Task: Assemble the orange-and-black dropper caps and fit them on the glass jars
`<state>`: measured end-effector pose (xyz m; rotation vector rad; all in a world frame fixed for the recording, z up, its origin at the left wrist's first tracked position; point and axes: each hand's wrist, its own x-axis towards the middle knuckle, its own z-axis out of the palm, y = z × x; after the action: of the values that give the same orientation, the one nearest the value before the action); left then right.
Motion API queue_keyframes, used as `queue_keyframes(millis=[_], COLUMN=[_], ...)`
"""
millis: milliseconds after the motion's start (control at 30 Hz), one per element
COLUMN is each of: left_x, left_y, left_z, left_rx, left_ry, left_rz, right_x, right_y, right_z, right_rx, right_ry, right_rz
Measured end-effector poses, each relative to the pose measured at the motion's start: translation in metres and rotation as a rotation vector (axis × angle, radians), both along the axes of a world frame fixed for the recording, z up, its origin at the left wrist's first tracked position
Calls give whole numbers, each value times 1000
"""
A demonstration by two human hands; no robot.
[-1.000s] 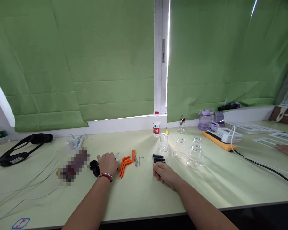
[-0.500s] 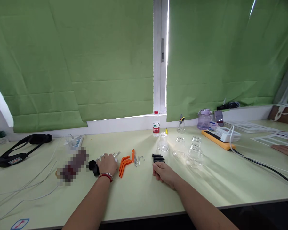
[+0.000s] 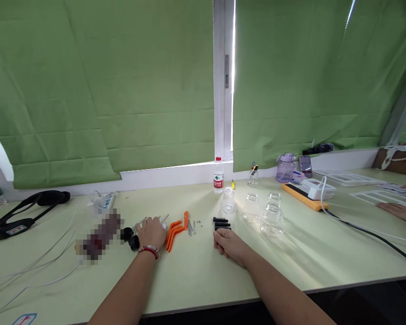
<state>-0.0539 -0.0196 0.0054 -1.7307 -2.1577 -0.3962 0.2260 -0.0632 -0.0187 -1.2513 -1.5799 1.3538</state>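
Observation:
My left hand rests low over the table with its fingers curled down over thin metal rods, whose ends stick out past it. Black round parts lie against its left side. To its right are orange bent pieces, several silver screws and tiny metal bits. My right hand is closed, its side resting on the table. Just beyond its knuckles lie several black ribbed pieces in a row, the nearest partly covered. What either hand's fingers hold is hidden.
Upturned clear glasses and a red-capped water bottle stand behind my right hand. An orange power strip with cables lies to the right. Black headgear and white cables are at left. Another person's hand shows far right.
The whole view has shifted slightly, so things sit a little further left. Both hands stay in about the same place among the objects.

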Motion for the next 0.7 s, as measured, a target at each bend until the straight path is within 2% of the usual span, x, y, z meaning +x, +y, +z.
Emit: queue_keyframes(millis=[100, 167, 300, 367, 533, 700], left_x=[1, 2, 6, 10, 19, 39], left_y=[0, -2, -8, -11, -18, -29], left_z=[0, 1, 9, 14, 21, 23], left_rx=[9, 12, 60, 104, 279, 405], left_ry=[0, 4, 23, 31, 47, -10], left_rz=[-11, -12, -35, -64, -232, -463], right_x=[-1, 0, 10, 15, 17, 11], right_y=[-1, 2, 12, 17, 15, 9], right_z=[1, 3, 6, 6, 5, 3], right_rx=[-15, 19, 269, 335, 382, 415], right_ry=[1, 4, -81, -214, -503, -572], right_rz=[2, -56, -413, -514, -469, -375])
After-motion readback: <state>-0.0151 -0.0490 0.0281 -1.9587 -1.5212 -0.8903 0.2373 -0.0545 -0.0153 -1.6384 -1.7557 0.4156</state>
